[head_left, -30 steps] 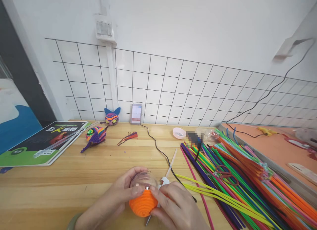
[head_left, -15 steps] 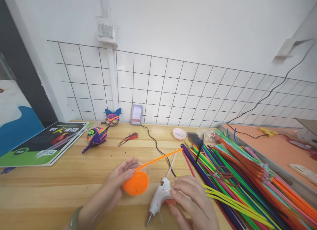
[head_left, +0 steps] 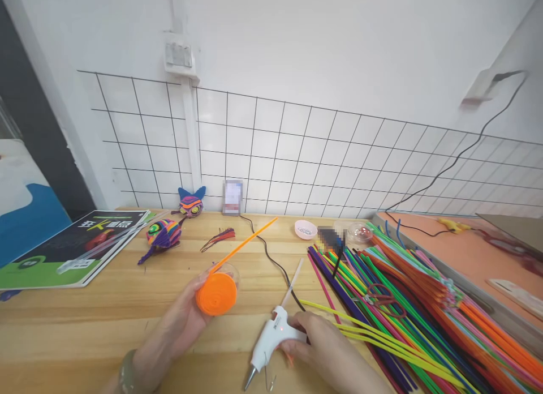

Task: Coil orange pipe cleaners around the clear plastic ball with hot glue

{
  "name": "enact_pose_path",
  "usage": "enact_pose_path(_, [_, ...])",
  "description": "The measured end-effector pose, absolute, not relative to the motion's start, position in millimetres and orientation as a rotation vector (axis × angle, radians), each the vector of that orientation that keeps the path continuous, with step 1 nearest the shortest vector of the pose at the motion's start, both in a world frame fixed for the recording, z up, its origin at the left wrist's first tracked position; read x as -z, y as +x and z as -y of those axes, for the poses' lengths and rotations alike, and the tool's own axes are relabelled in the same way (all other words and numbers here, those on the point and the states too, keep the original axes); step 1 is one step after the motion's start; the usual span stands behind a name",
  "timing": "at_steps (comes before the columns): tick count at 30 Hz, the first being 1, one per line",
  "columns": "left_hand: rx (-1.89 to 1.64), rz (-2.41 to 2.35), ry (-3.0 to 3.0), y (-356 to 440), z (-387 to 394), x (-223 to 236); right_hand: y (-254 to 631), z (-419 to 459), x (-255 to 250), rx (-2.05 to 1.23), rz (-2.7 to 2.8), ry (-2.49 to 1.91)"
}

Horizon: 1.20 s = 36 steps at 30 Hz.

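Observation:
My left hand holds a round coil of orange pipe cleaner, its free end sticking up to the upper right. Behind the coil shows part of a clear plastic dome, mostly hidden. Lower right of it, a white hot glue gun lies on its wire stand, nozzle pointing at me, with a small light lit and a glue stick out of its back. My right hand has its fingers closed around the gun's handle.
Many coloured pipe cleaners spread over the right side, with red-handled scissors on top. Behind stand a pink bowl, a phone-like screen and two pipe-cleaner figures. A book lies left; a black cord crosses the table.
My left hand has moved left and slightly up with the coil, whose free end now points more steeply upward. My right hand has closed around the glue gun's handle.

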State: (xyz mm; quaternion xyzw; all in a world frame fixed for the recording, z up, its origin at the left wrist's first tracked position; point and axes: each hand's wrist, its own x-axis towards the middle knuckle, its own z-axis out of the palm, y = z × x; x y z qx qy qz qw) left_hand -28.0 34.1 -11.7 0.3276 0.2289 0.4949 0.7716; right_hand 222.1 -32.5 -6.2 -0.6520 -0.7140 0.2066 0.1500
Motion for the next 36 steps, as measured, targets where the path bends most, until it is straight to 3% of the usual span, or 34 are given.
enact_pose_path(17, [-1.099, -0.514, 0.614, -27, -32, 19, 219, 42, 3, -1.011, 1.588, -1.301])
enact_pose_path(27, [-1.110, -0.682, 0.808, -19, -27, 21, 209, 42, -2, -0.883, 1.553, -1.136])
enact_pose_path(36, [-1.076, -0.672, 0.900, -19, -27, 25, 215, 42, 1, -0.644, 1.770, -1.244])
